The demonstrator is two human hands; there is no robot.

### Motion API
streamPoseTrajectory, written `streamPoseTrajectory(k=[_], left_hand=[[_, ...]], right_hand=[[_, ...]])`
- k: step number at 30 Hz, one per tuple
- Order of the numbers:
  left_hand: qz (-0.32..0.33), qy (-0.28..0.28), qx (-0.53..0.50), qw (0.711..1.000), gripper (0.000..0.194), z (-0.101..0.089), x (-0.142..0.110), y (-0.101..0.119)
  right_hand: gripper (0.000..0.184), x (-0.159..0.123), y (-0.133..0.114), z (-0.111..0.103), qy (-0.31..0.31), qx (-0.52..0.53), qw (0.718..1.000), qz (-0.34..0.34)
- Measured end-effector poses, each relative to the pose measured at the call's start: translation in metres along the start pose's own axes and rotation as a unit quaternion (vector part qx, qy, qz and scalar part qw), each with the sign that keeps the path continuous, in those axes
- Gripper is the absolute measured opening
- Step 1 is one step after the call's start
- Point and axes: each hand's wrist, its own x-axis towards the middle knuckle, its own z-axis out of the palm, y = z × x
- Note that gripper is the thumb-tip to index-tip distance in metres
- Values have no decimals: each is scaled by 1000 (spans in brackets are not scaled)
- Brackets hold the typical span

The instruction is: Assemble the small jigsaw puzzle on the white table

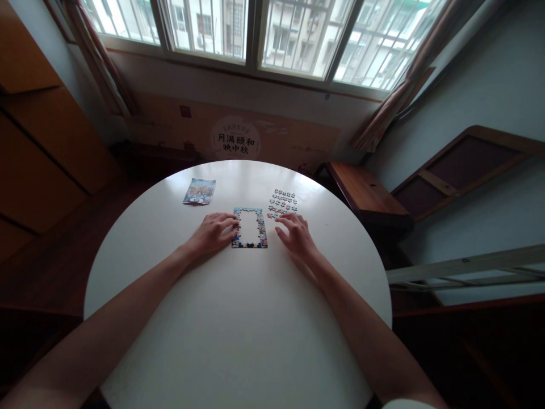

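Observation:
A rectangular jigsaw border lies flat on the round white table, its middle showing bare white. My left hand rests at the border's left side, with its fingertips touching that edge and the fingers loosely spread. Just right of the border, my right hand is held low over the table, thumb and forefinger apart and nothing visible between them. Its fingertips are close to the nearest of several loose jigsaw pieces, set out in rows.
A colourful printed packet or picture sheet lies at the table's back left. Beyond the table's right edge stands a brown wooden bench or low table. A printed cardboard panel stands against the wall below the barred windows.

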Motion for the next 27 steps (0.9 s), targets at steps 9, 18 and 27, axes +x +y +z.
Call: streamPoseTrajectory(k=[9,18,27], left_hand=[[-4,-9,-3,1000,31,-3,1,2],[-2,-8,-2,1000,31,-2,0,2],[-4,-5,-5,1000,31,0,0,0]], right_hand=[[29,7,32,-11,7,19,975,222],[30,5,25,-10,-57,-44,975,212],[33,3,24,-6,-47,-64,979,189]])
